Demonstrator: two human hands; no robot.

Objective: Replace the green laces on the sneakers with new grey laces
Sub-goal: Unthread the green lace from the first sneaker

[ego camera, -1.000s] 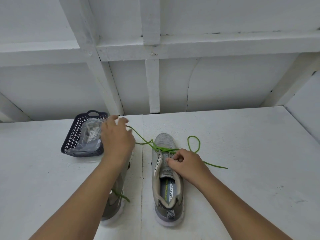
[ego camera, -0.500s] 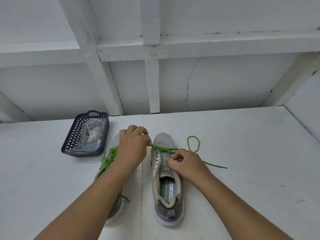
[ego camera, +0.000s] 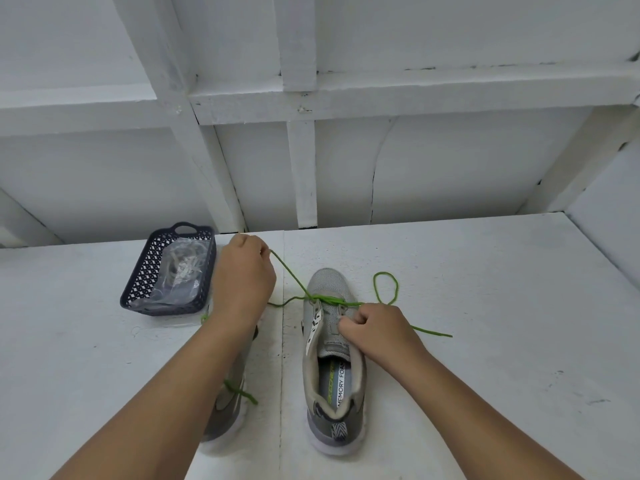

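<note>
I read "MEMORY FOAM" printed on the insole (ego camera: 336,382) of the right-hand sneaker (ego camera: 332,362); a green brand word beside it is too blurred.

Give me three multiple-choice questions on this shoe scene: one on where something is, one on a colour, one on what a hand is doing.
1. Where is the basket?
A. left of the sneakers
B. right of the sneakers
C. on the right sneaker

2. What colour is the lace being pulled?
A. grey
B. green
C. red

3. What is the left hand doing?
A. lying flat on the table
B. gripping the lace, lifted taut
C. holding the basket

Answers:
1 A, it sits on the table's left side.
2 B, the strand from the right sneaker is bright green.
3 B, the lace runs straight from its fingers to the shoe's eyelets.
</note>
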